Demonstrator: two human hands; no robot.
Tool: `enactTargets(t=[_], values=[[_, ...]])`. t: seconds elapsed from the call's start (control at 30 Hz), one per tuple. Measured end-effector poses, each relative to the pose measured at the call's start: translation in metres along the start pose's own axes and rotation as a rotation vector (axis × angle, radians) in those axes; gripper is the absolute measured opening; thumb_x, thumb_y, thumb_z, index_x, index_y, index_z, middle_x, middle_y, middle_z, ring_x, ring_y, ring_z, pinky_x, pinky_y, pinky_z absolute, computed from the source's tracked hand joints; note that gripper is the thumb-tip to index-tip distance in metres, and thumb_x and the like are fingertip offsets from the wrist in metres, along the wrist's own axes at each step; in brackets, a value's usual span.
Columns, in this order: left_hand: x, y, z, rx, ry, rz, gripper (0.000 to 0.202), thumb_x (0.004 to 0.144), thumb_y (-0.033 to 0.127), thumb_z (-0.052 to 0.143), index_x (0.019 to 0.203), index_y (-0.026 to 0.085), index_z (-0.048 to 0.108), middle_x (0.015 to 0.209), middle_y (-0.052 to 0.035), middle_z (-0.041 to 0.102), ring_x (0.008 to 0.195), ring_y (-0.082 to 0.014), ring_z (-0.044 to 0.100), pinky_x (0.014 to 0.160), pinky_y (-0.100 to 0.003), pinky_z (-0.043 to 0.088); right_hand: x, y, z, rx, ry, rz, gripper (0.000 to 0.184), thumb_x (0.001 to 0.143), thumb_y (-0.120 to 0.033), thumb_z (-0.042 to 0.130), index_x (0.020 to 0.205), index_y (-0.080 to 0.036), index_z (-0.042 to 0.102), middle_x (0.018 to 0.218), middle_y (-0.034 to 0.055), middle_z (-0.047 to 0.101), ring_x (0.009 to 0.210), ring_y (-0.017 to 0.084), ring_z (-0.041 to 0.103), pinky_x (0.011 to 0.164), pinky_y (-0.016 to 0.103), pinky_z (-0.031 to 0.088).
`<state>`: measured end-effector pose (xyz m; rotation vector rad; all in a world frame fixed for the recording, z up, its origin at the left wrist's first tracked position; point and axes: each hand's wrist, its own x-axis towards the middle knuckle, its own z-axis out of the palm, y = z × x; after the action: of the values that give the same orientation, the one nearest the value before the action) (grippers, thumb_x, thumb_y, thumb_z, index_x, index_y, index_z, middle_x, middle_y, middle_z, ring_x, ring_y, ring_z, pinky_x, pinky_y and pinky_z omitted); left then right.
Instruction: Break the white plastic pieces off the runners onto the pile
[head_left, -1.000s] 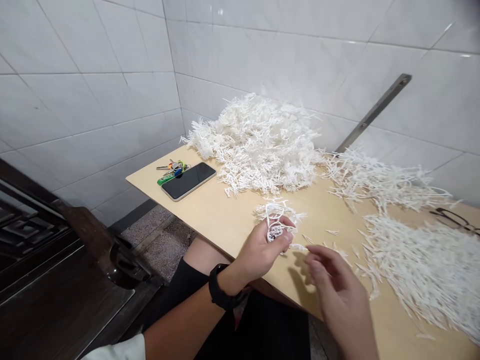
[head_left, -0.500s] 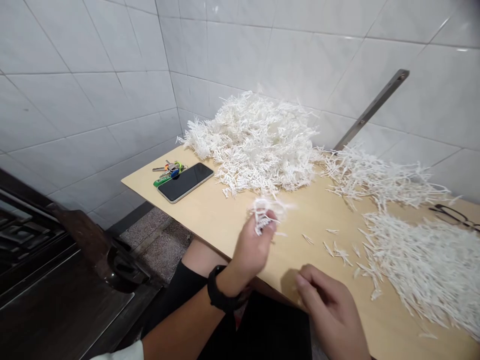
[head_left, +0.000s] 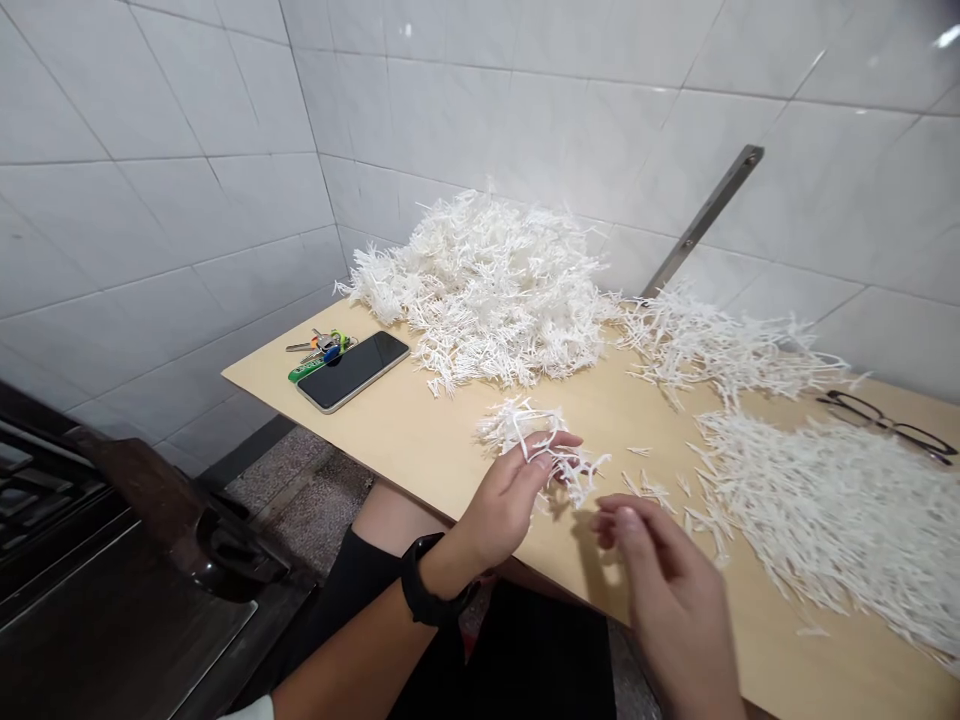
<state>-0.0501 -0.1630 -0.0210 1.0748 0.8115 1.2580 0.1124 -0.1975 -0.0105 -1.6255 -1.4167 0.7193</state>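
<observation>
My left hand (head_left: 508, 495), with a black watch on the wrist, pinches a small bunch of white plastic pieces (head_left: 559, 458) above the table's near edge. A little loose clump of the same pieces (head_left: 504, 424) lies just beyond it. My right hand (head_left: 664, 575) hovers to the right of the bunch, fingers curled and apart, holding nothing that I can see. A big heap of white pieces (head_left: 487, 285) is piled at the back against the wall. A flatter spread of loose white sticks (head_left: 832, 510) covers the table's right side.
A black phone (head_left: 352, 370) and a bunch of keys with a green tag (head_left: 319, 350) lie at the wooden table's (head_left: 420, 440) left corner. Black glasses (head_left: 885, 422) rest at the far right. A metal bar (head_left: 701, 222) leans on the tiled wall. Dark wooden furniture (head_left: 135, 540) stands left.
My left hand swung its bunch left toward the small clump and came back to the right with white pieces. My right hand dropped back, then rose again toward the bunch. The view shifted slightly.
</observation>
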Motion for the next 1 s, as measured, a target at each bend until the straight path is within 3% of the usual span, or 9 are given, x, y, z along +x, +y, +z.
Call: enactTargets(t=[0.1, 0.33, 0.4, 0.53, 0.6, 0.7, 0.8, 0.9, 1.0], values=[[-0.001, 0.002, -0.001, 0.009, -0.048, -0.008, 0.04, 0.099, 0.035, 0.041, 0.127, 0.017, 0.063, 0.128, -0.0096, 0.066, 0.123, -0.0241, 0.057, 0.109, -0.036, 0.04, -0.001, -0.009, 0.02, 0.026, -0.113, 0.021, 0.041, 0.085, -0.058, 0.057, 0.089, -0.018, 0.067, 0.075, 0.0053, 0.068, 0.066, 0.02, 0.062, 0.059, 0.029, 0.049], [0.001, 0.013, -0.002, 0.046, -0.17, -0.019, 0.04, 0.098, 0.035, 0.043, 0.116, 0.013, 0.071, 0.122, -0.0099, 0.07, 0.12, -0.025, 0.06, 0.109, -0.034, 0.039, 0.009, 0.0, 0.03, 0.103, 0.037, 0.019, 0.034, 0.086, -0.051, 0.06, 0.072, -0.02, 0.056, 0.059, -0.0036, 0.051, 0.054, 0.013, 0.047, 0.051, 0.023, 0.039], [0.003, 0.011, -0.002, 0.08, -0.107, -0.007, 0.04, 0.098, 0.037, 0.045, 0.109, 0.012, 0.073, 0.117, -0.0112, 0.071, 0.114, -0.0247, 0.063, 0.104, -0.034, 0.043, 0.009, 0.005, 0.028, 0.204, 0.044, 0.011, 0.037, 0.086, -0.05, 0.063, 0.067, -0.02, 0.054, 0.06, -0.0032, 0.051, 0.056, 0.013, 0.047, 0.052, 0.023, 0.039], [0.006, 0.002, -0.004, 0.046, 0.12, 0.014, 0.033, 0.096, 0.037, 0.05, 0.102, 0.012, 0.07, 0.108, -0.0122, 0.073, 0.097, -0.0208, 0.067, 0.091, -0.031, 0.049, 0.008, 0.015, 0.025, 0.434, 0.059, 0.068, 0.033, 0.087, -0.049, 0.065, 0.075, -0.019, 0.061, 0.071, 0.0004, 0.06, 0.065, 0.014, 0.053, 0.06, 0.024, 0.045], [0.007, 0.001, -0.004, 0.064, 0.136, 0.024, 0.026, 0.093, 0.034, 0.055, 0.1, 0.013, 0.069, 0.106, -0.0112, 0.073, 0.095, -0.0191, 0.066, 0.089, -0.03, 0.05, 0.008, 0.019, 0.025, 0.463, 0.031, 0.064, 0.03, 0.088, -0.047, 0.064, 0.082, -0.018, 0.066, 0.075, 0.0015, 0.062, 0.067, 0.014, 0.054, 0.063, 0.025, 0.045], [0.005, 0.004, -0.003, 0.16, 0.038, 0.044, 0.017, 0.09, 0.026, 0.059, 0.094, 0.013, 0.069, 0.104, -0.01, 0.072, 0.1, -0.02, 0.065, 0.092, -0.029, 0.048, 0.009, 0.023, 0.025, 0.414, -0.027, 0.001, 0.024, 0.09, -0.042, 0.063, 0.091, -0.019, 0.07, 0.081, 0.0023, 0.064, 0.073, 0.015, 0.054, 0.068, 0.025, 0.045], [0.004, 0.009, -0.001, 0.22, -0.039, 0.033, 0.018, 0.09, 0.024, 0.058, 0.098, 0.013, 0.07, 0.107, -0.0098, 0.072, 0.106, -0.0218, 0.064, 0.098, -0.031, 0.046, 0.008, 0.024, 0.024, 0.385, -0.057, -0.039, 0.022, 0.09, -0.04, 0.063, 0.088, -0.019, 0.069, 0.082, 0.0028, 0.064, 0.076, 0.016, 0.055, 0.07, 0.026, 0.045], [0.004, 0.01, -0.003, 0.224, -0.143, -0.028, 0.027, 0.093, 0.03, 0.056, 0.109, 0.013, 0.07, 0.112, -0.0103, 0.072, 0.109, -0.0231, 0.064, 0.098, -0.032, 0.046, 0.006, 0.021, 0.024, 0.453, -0.144, -0.038, 0.025, 0.093, -0.042, 0.059, 0.083, -0.02, 0.064, 0.077, 0.0013, 0.06, 0.07, 0.015, 0.053, 0.066, 0.026, 0.045], [0.005, 0.008, -0.006, 0.195, -0.282, -0.113, 0.038, 0.092, 0.038, 0.057, 0.118, 0.013, 0.069, 0.114, -0.0116, 0.071, 0.101, -0.0234, 0.067, 0.089, -0.032, 0.051, 0.003, 0.017, 0.023, 0.525, -0.283, -0.082, 0.033, 0.096, -0.043, 0.052, 0.075, -0.019, 0.059, 0.07, -0.0002, 0.054, 0.065, 0.015, 0.049, 0.063, 0.026, 0.043]])
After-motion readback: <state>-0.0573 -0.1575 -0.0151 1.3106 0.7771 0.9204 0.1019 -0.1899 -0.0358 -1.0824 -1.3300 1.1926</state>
